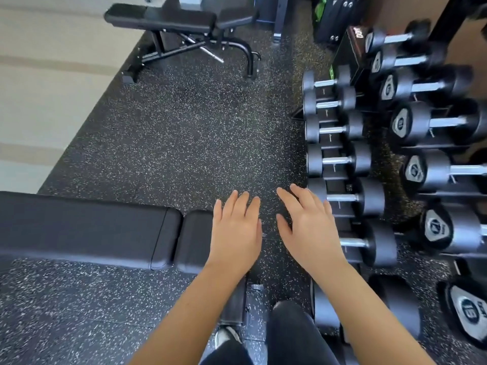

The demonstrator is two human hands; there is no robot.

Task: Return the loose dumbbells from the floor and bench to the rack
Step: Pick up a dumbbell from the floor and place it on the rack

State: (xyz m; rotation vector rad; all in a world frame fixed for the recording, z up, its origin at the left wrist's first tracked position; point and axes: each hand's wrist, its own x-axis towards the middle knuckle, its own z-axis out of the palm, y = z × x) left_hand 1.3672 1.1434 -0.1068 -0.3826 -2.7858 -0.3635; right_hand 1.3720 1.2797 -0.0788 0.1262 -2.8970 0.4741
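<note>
The left hand (234, 233) and right hand (308, 230) hover flat, fingers spread, holding nothing. Dumbbells (340, 160) sit lined up in the rack (332, 177) on the right; the padded surface (79, 227) and the visible floor (184, 140) show none loose, so the job looks about finished.

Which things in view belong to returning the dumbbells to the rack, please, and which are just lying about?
Job: rack; racked dumbbells; near bench, nothing on its visible pad; left hand and right hand, both open and empty.
Just there: far bench; black box beyond the rack.
</note>
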